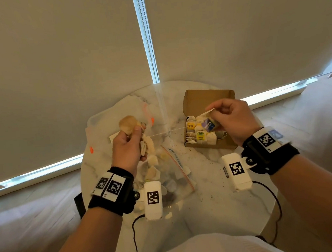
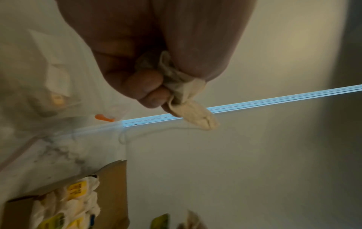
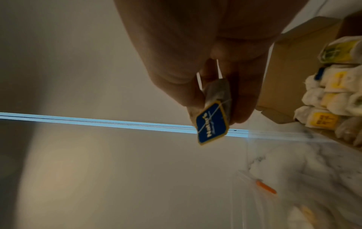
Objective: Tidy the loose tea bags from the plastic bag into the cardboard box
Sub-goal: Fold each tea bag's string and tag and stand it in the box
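My left hand [image 1: 131, 138] grips a bunch of pale tea bags [image 1: 128, 124] above the clear plastic bag [image 1: 171, 171], which lies on the round marble table [image 1: 205, 174] with more tea bags inside. In the left wrist view the curled fingers [image 2: 145, 83] clamp a crumpled tea bag [image 2: 192, 112]. My right hand [image 1: 223, 118] pinches a tea bag with a blue tag [image 1: 208, 124] over the open cardboard box [image 1: 202, 96]. The blue tag [image 3: 212, 124] hangs below the fingers. A thin string [image 1: 161, 133] stretches taut between the two hands. Rows of tea bags [image 1: 200, 136] fill the box.
A second clear bag with orange tabs [image 1: 120, 113] lies at the table's back left. Tea crumbs [image 1: 191, 155] dot the marble. Cables [image 1: 276, 202] run from the wrist cameras. Roller blinds [image 1: 74, 53] hang close behind the table.
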The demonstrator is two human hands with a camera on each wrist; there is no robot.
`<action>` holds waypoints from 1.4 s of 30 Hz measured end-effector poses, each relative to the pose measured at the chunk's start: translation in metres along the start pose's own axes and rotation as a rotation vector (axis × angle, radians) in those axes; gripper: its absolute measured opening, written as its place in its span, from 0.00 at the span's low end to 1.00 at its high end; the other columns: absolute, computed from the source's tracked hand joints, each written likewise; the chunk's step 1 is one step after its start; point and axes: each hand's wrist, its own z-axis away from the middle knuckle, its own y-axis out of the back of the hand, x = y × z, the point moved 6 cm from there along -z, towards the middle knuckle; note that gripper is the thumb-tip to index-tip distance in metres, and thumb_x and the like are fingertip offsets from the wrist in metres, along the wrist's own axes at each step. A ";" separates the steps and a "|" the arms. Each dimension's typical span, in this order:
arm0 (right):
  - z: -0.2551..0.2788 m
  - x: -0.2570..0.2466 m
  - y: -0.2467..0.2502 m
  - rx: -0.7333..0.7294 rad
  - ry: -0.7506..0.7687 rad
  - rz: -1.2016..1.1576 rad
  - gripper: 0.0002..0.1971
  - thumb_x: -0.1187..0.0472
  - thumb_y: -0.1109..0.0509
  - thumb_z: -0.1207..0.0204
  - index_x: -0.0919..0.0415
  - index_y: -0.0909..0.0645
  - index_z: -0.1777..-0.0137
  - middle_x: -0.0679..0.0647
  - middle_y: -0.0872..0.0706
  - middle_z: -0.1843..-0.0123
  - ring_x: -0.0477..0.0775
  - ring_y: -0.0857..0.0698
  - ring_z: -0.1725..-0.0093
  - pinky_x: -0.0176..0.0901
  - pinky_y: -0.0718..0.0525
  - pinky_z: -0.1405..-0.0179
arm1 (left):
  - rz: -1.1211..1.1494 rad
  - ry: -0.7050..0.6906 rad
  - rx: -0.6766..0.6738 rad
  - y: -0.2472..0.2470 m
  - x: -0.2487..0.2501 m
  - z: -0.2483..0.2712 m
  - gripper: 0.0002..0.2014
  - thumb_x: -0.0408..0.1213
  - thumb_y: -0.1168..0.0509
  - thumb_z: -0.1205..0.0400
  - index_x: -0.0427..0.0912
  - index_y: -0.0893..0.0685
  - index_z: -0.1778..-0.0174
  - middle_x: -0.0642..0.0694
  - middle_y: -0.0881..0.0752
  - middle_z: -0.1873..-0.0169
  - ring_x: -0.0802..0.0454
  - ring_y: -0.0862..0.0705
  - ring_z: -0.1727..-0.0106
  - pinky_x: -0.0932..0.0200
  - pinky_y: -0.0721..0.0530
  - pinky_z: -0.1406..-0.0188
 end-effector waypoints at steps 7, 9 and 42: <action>0.014 0.012 -0.027 -0.164 -0.168 -0.151 0.04 0.65 0.27 0.22 0.61 0.14 0.58 0.62 0.10 0.54 0.56 0.09 0.57 0.43 0.13 0.69 | -0.080 -0.121 -0.094 -0.010 0.029 0.000 0.14 0.41 0.36 0.13 0.35 0.17 0.59 0.43 0.20 0.78 0.50 0.23 0.80 0.60 0.24 0.82; 0.017 0.009 -0.034 -0.179 -0.188 -0.197 0.04 0.65 0.27 0.22 0.64 0.15 0.58 0.63 0.10 0.57 0.57 0.10 0.59 0.44 0.12 0.70 | -0.161 -0.162 -0.156 -0.017 0.028 0.005 0.20 0.43 0.33 0.15 0.26 0.20 0.62 0.36 0.23 0.78 0.47 0.25 0.80 0.58 0.25 0.80; 0.032 -0.038 -0.036 -0.123 0.208 -0.189 0.09 0.71 0.27 0.24 0.58 0.23 0.56 0.59 0.12 0.59 0.58 0.08 0.58 0.50 0.10 0.68 | -0.179 -0.202 -0.231 -0.040 0.038 0.033 0.06 0.33 0.26 0.22 0.45 0.09 0.64 0.45 0.18 0.76 0.48 0.23 0.76 0.61 0.26 0.82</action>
